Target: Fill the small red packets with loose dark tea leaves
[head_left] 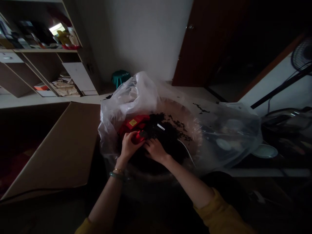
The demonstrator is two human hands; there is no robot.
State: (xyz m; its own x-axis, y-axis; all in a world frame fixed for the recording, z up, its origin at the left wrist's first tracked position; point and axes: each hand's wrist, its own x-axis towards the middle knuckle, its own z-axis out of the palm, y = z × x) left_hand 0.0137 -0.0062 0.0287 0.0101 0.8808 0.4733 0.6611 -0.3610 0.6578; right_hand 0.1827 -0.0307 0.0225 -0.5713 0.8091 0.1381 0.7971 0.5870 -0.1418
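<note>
My left hand point(128, 145) is closed around a small red packet point(139, 137) with dark stuff showing at its top. My right hand point(156, 149) is beside it, fingers curled down at the dark loose leaf-like pieces point(174, 133); what they grip, if anything, is hidden. These pieces fill much of a round basket point(198, 130) lined with clear plastic sheeting point(143, 94). Behind my left hand, more red packaging point(143, 119) with a yellow label point(133, 122) lies in the basket. A small white strip point(161, 127) rests on the dark pieces.
A large open cardboard box point(70, 146) stands at the left, reddish things inside it. Plastic sheeting spreads right towards a pale dish point(265, 151). Behind are a shelf unit point(80, 76), a green bin point(120, 78) and a brown door point(195, 58). A fan point(302, 55) stands far right.
</note>
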